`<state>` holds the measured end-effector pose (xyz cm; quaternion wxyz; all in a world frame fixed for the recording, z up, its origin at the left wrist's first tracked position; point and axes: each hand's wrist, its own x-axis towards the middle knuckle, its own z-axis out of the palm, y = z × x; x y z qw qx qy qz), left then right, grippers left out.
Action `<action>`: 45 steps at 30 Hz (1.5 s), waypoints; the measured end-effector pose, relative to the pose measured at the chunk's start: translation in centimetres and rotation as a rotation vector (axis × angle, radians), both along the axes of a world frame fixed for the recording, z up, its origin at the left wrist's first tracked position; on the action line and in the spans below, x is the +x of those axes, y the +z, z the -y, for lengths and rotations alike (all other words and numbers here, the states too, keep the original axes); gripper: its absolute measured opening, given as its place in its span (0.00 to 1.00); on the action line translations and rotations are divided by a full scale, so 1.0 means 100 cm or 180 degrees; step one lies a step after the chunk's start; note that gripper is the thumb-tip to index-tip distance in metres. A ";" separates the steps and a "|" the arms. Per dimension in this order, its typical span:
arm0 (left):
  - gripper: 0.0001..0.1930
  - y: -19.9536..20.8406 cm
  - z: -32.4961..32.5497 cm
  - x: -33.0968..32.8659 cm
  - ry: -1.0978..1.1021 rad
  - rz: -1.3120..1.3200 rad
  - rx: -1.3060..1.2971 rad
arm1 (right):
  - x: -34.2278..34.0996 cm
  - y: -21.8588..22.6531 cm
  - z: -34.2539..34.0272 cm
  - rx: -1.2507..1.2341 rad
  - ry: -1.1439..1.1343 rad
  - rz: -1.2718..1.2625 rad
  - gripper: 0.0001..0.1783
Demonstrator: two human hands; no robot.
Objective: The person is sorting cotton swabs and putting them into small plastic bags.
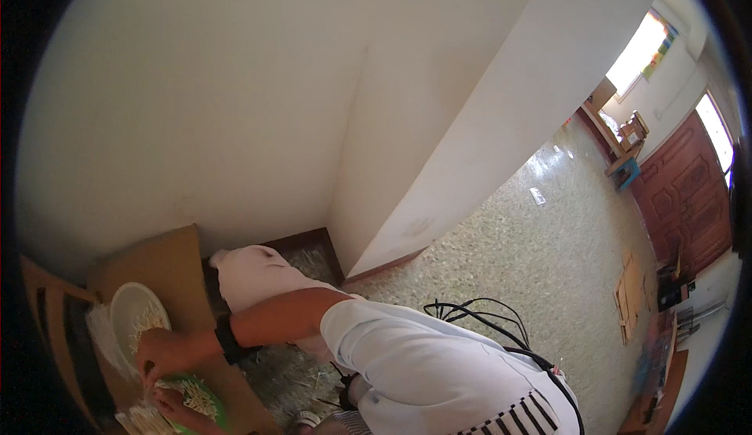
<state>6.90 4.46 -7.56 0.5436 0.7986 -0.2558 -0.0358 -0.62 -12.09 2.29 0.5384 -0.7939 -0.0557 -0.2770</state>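
Note:
My right hand (160,353), with a black band at the wrist, reaches over the edge of a white bowl (119,310) that has thin pale sticks (146,325) in it. Its fingers are bent together and point down; whatever is between them is too small to make out. Just below, my left hand (176,406) is closed beside a green bowl (218,412) with more pale short sticks (198,398) inside. The two hands' fingertips nearly meet. Clear plastic wrapping (106,337) lies by the white bowl, and a bundle of pale sticks (145,419) sits at the lower left.
A brown cardboard sheet (176,267) lies under the bowls. A wooden slatted chair (59,310) stands at the left. Pink cloth (254,274) is beyond my right arm. Black cables (486,314) hang behind my white shirt. Flattened cardboard (629,298) rests near a wooden door (683,184).

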 end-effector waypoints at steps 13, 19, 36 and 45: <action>0.11 0.047 0.013 -0.029 -0.0446 -0.0078 -0.0170 | 0.009 -0.036 0.046 0.1252 0.0806 -0.0706 0.14; 0.09 0.113 0.009 -0.034 -0.0081 -0.0277 -0.0055 | -0.005 -0.004 0.032 0.0043 0.1255 -0.1391 0.15; 0.10 0.095 0.006 -0.066 0.0606 -0.0225 -0.0063 | 0.011 0.000 0.013 0.1316 0.0844 -0.1099 0.09; 0.27 0.091 0.021 -0.036 0.1479 0.1622 0.0320 | 0.020 -0.002 0.015 0.1448 -0.0377 -0.0197 0.09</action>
